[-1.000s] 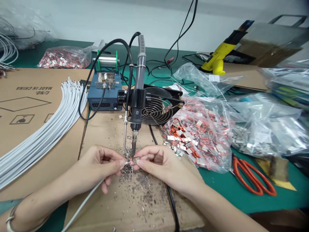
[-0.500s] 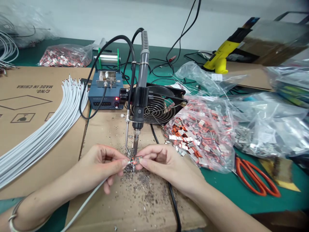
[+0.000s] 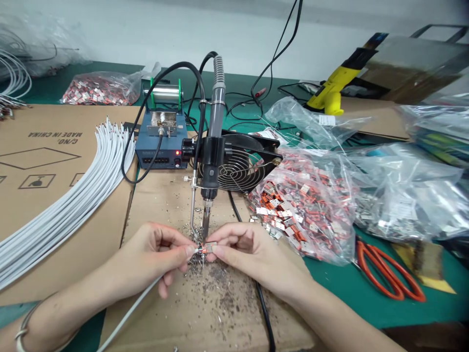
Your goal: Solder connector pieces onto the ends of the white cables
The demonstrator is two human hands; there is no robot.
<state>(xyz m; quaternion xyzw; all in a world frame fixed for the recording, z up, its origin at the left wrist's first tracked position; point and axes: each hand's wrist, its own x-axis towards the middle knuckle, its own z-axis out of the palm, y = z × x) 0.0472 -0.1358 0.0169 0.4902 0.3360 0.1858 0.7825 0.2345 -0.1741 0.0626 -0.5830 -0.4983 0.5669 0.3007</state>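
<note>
Between thumb and fingers, my left hand [image 3: 161, 252] pinches the end of a white cable [image 3: 128, 309], whose length trails down toward the front edge. My right hand [image 3: 249, 247] grips a small USB connector [image 3: 209, 247] with a metal shell and an orange-red insert. Cable end and connector meet under the tip of an upright soldering iron [image 3: 206, 222], which is clamped in a stand. A thin metal feed tube [image 3: 193, 210] comes down beside the tip. My fingertips partly hide the joint, so its exact contact is unclear.
Behind stand a blue solder feeder [image 3: 161, 146] with a solder spool [image 3: 164, 93] and a black fan [image 3: 245, 166]. White cables [image 3: 84, 190] lie left on cardboard. At right are a bag of connectors [image 3: 304, 205], orange-handled scissors [image 3: 388, 271] and a yellow heat gun [image 3: 333, 88].
The connector in my right hand has turned slightly, and more of its metal shell shows. Both hands stay at the iron's tip; the whole view has shifted a little.
</note>
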